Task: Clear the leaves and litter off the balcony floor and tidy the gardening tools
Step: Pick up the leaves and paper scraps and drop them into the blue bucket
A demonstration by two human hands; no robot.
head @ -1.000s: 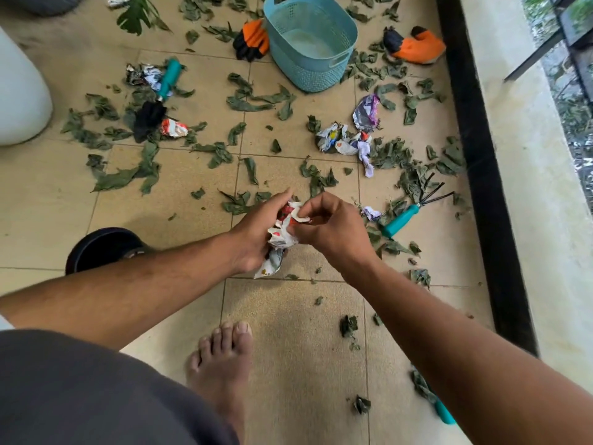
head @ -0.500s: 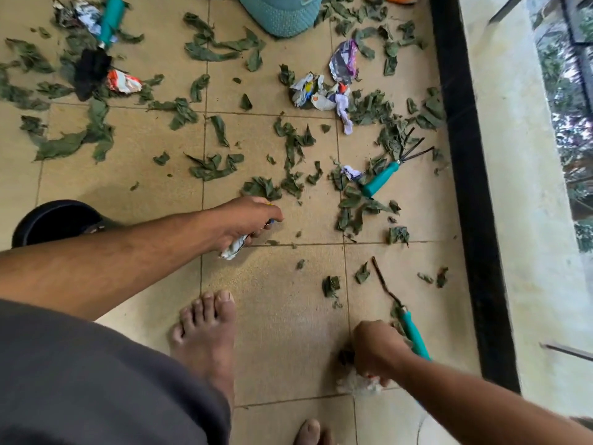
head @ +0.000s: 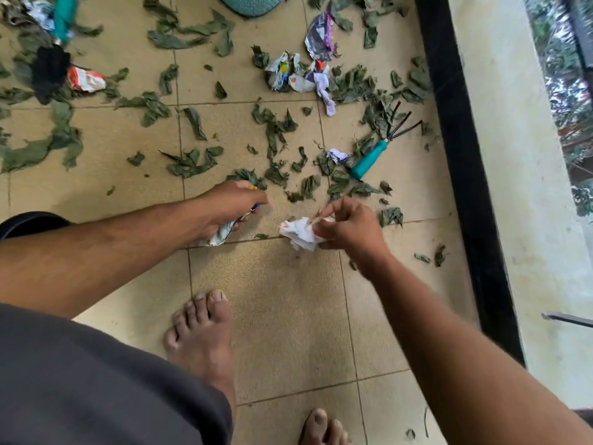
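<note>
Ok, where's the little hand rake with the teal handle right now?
In the head view the hand rake lies on the floor at upper right, among leaves, near the black sill, beyond the right hand.

The person is crouching over the tiled floor (head: 288,316), bare feet showing near its lower edge. The left hand (head: 231,207) is gripping a crumpled wrapper (head: 221,234), while the right hand (head: 348,224) is pinching a crumpled white paper (head: 298,234) just above the tiles. Green leaves (head: 192,162) are lying scattered across the floor. A teal-handled hand rake (head: 377,155) is lying among them toward the right edge, near the black border strip (head: 465,187).
</note>
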